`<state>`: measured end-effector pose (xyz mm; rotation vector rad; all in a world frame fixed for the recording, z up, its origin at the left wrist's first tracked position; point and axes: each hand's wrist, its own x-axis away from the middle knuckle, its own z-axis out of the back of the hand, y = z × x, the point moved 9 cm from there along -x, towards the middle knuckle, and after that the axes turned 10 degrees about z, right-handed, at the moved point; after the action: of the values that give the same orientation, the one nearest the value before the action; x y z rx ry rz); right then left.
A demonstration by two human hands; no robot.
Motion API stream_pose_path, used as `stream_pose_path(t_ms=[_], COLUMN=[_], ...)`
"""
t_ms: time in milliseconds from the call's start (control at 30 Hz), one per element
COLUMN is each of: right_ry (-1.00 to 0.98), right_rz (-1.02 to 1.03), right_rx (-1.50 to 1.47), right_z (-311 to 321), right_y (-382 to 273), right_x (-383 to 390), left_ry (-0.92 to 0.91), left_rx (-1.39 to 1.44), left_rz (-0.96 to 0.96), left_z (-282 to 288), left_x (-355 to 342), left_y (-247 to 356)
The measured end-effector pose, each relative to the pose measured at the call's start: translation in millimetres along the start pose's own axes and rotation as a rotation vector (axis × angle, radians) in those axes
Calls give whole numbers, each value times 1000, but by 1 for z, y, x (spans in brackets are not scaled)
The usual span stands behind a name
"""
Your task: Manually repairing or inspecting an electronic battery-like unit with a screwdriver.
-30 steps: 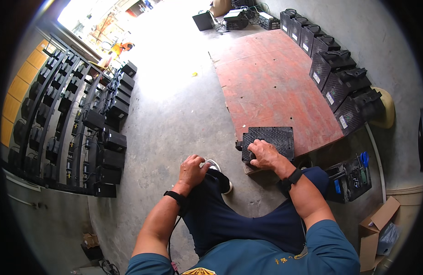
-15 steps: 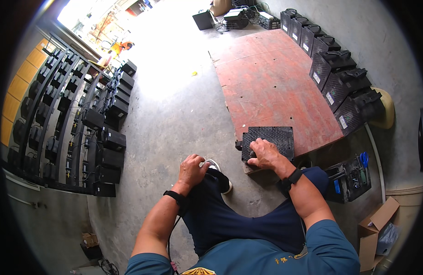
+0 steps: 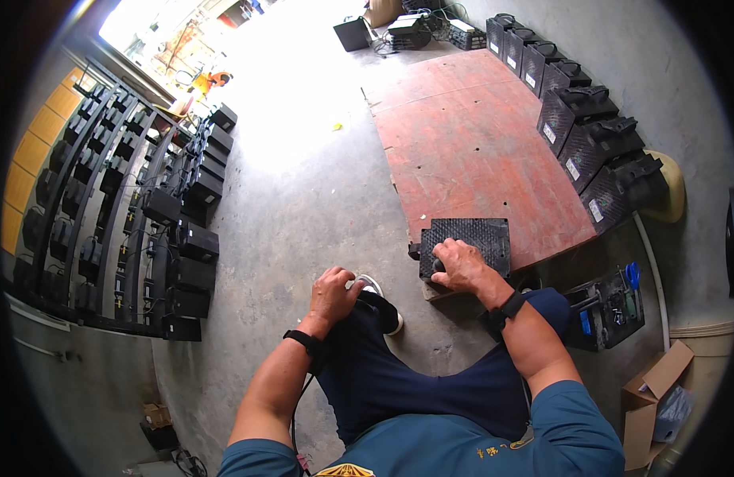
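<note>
The black box (image 3: 488,235), blocky, with a finely patterned face and a stepped far-left corner, lies at the near end of the flat, scuffed red tabletop (image 3: 478,163). The right grip (image 3: 461,267) is half curled on it; whether it has hold of anything I cannot tell. The left grip (image 3: 333,296), loosely bent and bare, rests on dark cloth trousers (image 3: 357,342).

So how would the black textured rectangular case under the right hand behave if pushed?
The case looks stiff, given its straight edges. Flat on the red rectangular board, it seems unlikely to tip. Its ridged texture may aid grip.
</note>
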<state>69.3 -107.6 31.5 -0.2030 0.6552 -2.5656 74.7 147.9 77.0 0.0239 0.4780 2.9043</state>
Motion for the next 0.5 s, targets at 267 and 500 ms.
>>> stream_pose_path(t_ms=[267, 500], right_ry=[-91, -5], right_rz=[-9, -14], right_rx=[-5, -35], right_z=[-16, -3], right_y=[14, 7], right_x=[-1, 0], left_ry=[-6, 6], left_rx=[9, 3], left_rz=[-9, -8], left_z=[-1, 0], left_x=[-2, -1], left_y=[6, 2])
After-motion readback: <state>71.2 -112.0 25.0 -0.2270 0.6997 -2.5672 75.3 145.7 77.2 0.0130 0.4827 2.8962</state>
